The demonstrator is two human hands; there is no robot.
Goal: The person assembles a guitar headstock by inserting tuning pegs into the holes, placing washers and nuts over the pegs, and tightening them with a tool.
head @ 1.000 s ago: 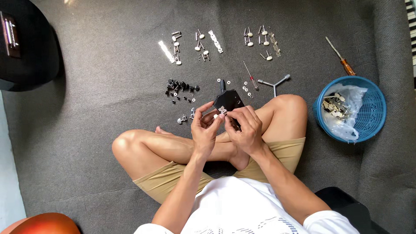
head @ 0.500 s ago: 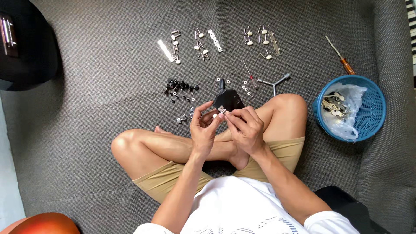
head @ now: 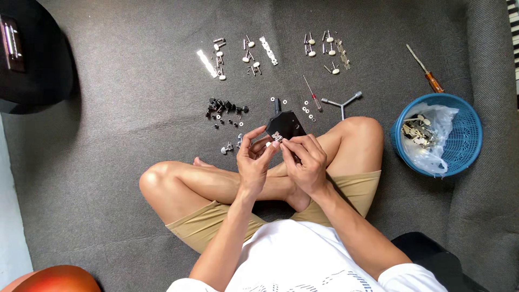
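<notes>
Fingers (head: 281,143) of both hands pinched on small silver part, touching black plate (head: 286,125) just above knees.

1. Hands: left hand (head: 253,159) and right hand (head: 305,157) meet over the crossed legs, both gripping a black part (head: 285,125).
2. 12 o'clock: washers (head: 306,110), small red screwdriver (head: 312,94) and grey three-way wrench (head: 341,101) lie close ahead.
3. 10–11 o'clock: pile of black screws (head: 224,108) blocks; bare carpet (head: 135,103) beyond it gives free passage.
4. 3 o'clock: right knee (head: 359,132), then blue basket (head: 440,135) obstruct.
5. Far 12: rows of silver pegs (head: 254,54); open strip between them and the near tools.
</notes>
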